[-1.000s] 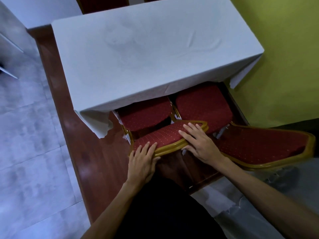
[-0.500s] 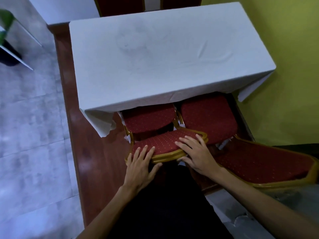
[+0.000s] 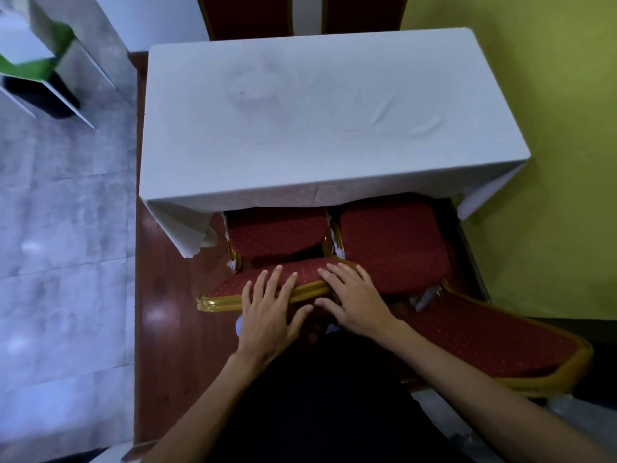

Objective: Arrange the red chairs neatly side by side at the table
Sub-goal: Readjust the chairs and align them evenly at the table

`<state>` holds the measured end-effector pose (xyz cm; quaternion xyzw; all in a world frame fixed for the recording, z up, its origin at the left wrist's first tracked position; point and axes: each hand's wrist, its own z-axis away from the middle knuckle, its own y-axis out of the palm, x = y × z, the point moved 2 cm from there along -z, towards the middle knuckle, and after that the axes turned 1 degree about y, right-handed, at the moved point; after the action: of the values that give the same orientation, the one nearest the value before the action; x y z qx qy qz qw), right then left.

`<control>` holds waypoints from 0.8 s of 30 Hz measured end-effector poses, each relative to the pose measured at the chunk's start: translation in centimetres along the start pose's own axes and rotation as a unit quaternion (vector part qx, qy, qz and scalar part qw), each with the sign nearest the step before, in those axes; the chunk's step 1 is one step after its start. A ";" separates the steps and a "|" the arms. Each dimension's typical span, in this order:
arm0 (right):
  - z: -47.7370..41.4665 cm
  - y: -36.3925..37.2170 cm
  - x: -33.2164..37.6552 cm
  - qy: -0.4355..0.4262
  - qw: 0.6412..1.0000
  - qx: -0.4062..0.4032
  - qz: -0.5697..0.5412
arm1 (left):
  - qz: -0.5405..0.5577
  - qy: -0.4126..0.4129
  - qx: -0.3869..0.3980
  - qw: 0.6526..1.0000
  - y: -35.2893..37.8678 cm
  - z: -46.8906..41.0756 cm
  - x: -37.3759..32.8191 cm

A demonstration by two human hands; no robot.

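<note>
At the bottom centre of the frame the left hand (image 3: 268,312) and the right hand (image 3: 359,304) lie side by side on the gold-framed, red padded backrest (image 3: 233,288) of the centre red chair. Their fingers stretch almost straight over its top rail onto the padding, thumbs on the near side, pressing rather than wrapped round it. The step in hand looks like squaring this chair: the backrest slants, its left end lower in the frame, while its red dotted seat (image 3: 277,232) sits partly under the table. Just right of it the second red chair (image 3: 390,245) is tucked in too, its back running off to the lower right. The next move probably calls for swinging that left end forward until both backs line up. Beyond, the rectangular table under a creased white cloth (image 3: 334,121) stands on a glossy brown wood-look floor strip (image 3: 160,295), with grey marbled tiles (image 3: 60,228) at left, a yellow-green wall (image 3: 551,111) at right and 2 more red chair backs (image 3: 250,15) at the top edge
</note>
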<state>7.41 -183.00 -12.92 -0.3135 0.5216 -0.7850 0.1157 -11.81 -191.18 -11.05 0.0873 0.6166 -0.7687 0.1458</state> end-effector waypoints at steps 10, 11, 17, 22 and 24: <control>9.2 -0.4 -9.3 0.042 0.996 0.067 0.030 | -0.068 0.030 -0.033 0.997 2.9 -2.2 -6.4; 10.6 -0.4 -10.3 0.049 0.995 0.083 0.040 | -0.068 0.052 -0.025 0.996 3.3 -2.5 -7.2; 19.5 0.9 -14.0 0.090 0.974 0.178 0.110 | -0.050 0.191 0.033 0.980 6.3 -4.1 -13.3; 22.8 0.9 -14.8 0.084 0.971 0.125 0.183 | 0.000 0.274 0.163 0.948 10.0 -3.5 -17.3; 23.5 0.3 -15.2 0.072 0.975 0.100 0.185 | -0.017 0.309 0.210 0.928 11.0 -2.9 -18.7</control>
<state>33.58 -192.93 -12.72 -0.1413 0.4966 -0.8187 0.2515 9.36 -188.30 -15.95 0.3381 0.4568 -0.8182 -0.0868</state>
